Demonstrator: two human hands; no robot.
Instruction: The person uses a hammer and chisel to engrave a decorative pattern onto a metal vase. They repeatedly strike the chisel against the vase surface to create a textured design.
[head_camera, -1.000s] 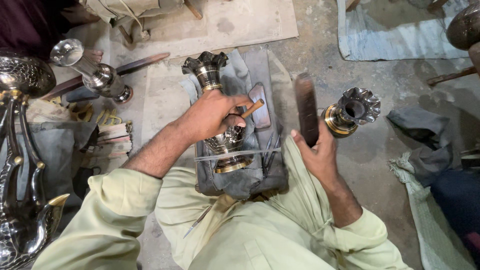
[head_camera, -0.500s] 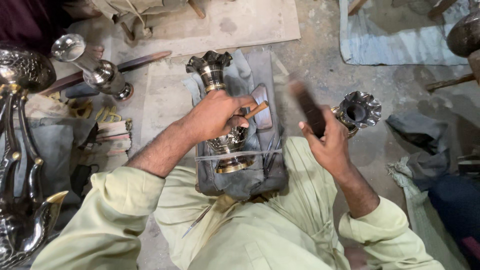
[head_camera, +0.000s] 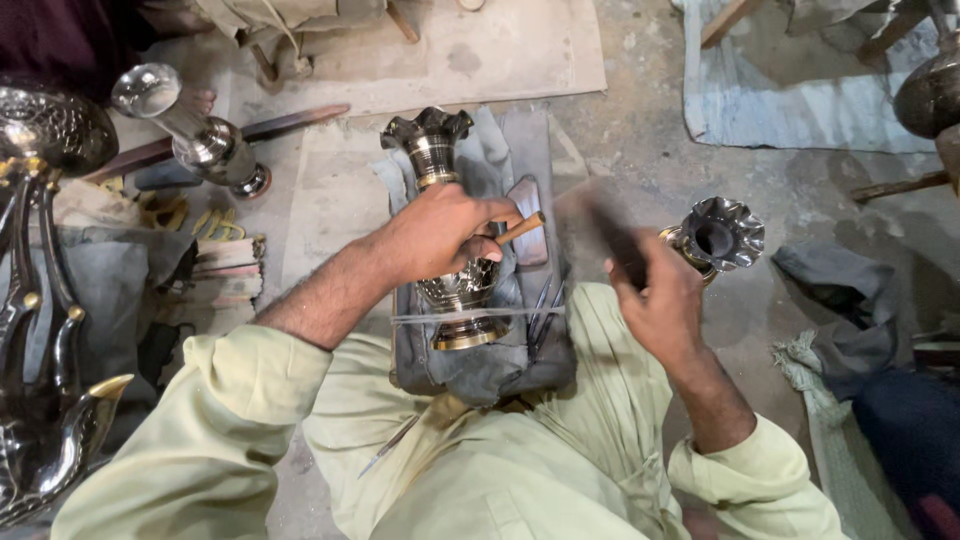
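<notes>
A dark metal vase (head_camera: 446, 180) with a fluted rim and brass bands lies on a grey cloth pad (head_camera: 500, 350) across my lap. My left hand (head_camera: 440, 235) presses on the vase's belly and grips a thin wooden-handled tool (head_camera: 522, 228). My right hand (head_camera: 660, 295) is to the right of the pad, closed on a dark stick-like mallet (head_camera: 612, 235) that is blurred with motion. Some thin metal tools (head_camera: 540, 310) lie on the pad by the vase's base.
A second fluted vase (head_camera: 715, 238) lies on the concrete floor right of my right hand. A shiny silver vase (head_camera: 190, 135) lies at upper left, large ornate metalware (head_camera: 45, 300) at the left edge. Cloths (head_camera: 840, 300) lie to the right.
My right hand has swung the dark mallet from upright beside the second vase leftward toward the pad; it is now blurred. My left hand stays on the vase.
</notes>
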